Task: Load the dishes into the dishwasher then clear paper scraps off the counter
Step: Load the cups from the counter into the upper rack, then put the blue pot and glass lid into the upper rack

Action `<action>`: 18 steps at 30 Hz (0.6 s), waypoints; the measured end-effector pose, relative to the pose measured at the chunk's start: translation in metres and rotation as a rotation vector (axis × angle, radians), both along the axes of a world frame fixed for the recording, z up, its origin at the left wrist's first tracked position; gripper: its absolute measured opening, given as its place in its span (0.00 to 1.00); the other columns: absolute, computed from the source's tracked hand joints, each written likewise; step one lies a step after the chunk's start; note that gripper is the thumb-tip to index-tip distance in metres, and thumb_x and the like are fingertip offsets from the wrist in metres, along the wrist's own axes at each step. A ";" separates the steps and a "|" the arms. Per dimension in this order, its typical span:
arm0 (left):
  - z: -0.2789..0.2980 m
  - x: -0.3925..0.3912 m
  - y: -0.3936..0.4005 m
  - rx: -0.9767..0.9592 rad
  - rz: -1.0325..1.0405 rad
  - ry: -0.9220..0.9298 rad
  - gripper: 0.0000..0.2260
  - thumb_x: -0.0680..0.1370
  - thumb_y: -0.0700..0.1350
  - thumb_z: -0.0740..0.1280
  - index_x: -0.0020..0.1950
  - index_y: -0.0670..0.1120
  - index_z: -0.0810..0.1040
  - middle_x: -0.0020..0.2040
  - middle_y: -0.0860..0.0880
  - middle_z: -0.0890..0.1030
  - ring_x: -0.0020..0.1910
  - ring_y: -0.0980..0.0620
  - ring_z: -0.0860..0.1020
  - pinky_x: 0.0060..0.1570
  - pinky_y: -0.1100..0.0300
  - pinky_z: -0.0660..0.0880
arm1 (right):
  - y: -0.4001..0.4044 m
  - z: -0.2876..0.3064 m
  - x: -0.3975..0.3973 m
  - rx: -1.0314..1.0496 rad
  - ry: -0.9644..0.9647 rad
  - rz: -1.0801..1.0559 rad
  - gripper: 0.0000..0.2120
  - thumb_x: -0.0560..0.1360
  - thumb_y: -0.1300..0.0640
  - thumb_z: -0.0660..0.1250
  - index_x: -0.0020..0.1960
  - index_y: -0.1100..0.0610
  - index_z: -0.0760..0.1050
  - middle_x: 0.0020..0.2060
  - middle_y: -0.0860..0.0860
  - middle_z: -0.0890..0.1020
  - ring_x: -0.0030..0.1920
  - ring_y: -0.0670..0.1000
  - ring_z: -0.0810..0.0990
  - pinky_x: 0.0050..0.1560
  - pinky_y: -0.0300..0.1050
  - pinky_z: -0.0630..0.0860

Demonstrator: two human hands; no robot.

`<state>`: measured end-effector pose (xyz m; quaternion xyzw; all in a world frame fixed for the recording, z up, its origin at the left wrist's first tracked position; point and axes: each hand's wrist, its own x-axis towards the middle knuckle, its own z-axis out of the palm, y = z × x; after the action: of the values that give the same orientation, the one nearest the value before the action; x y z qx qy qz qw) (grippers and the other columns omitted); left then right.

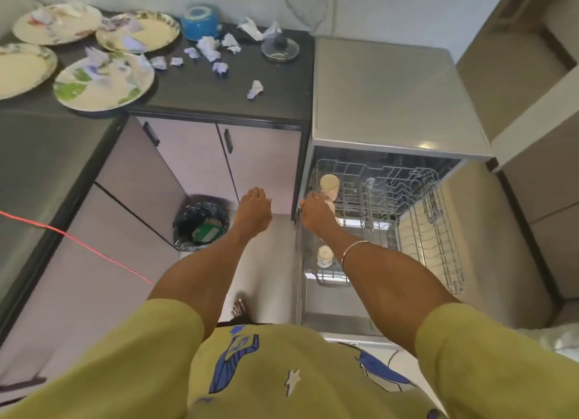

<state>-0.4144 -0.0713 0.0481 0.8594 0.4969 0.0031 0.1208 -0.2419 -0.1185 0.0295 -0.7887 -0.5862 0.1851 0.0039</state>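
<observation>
Dishwasher (404, 99) is open at about 3 o'clock, with the wire rack (407, 205) pulled out. A few pale cups are in the rack's left side: one (329, 183) at the back left corner, one (325, 255) nearer me, and one (332, 204) mostly hidden behind my right hand.

Plates are on the dark counter (282, 99) up at 10–11 o'clock: four of them, the closest (103, 83) hanging a bit over the edge, with crumpled paper on most. More scraps (208, 47) are scattered across the counter toward 12, one loner (255, 89) sits near the counter's front. There's a blue pot (199, 22) and a glass lid (279, 49) at the back too.

Right hand (315, 213) is at the rack's left edge, fingers curled on that middle cup as far as I can make out. Left hand (254, 210) hangs in mid-air just left of it, fingers loosely bent, holding nothing. The plates and scraps are well away from both hands, up and to the left.

Bin (200, 226) with a black bag is on the floor at 9 o'clock from the left hand.
</observation>
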 end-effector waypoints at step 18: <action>0.029 -0.159 0.173 0.002 0.196 -0.075 0.15 0.83 0.40 0.53 0.63 0.33 0.72 0.61 0.37 0.73 0.62 0.38 0.71 0.65 0.47 0.69 | 0.190 0.046 -0.130 0.227 0.096 0.071 0.16 0.80 0.62 0.58 0.63 0.70 0.67 0.58 0.64 0.74 0.58 0.63 0.74 0.58 0.54 0.75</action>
<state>-0.5732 0.1013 0.0775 0.8061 0.5736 0.0475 0.1377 -0.3723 0.0711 0.0758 -0.7521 -0.6302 0.1551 0.1149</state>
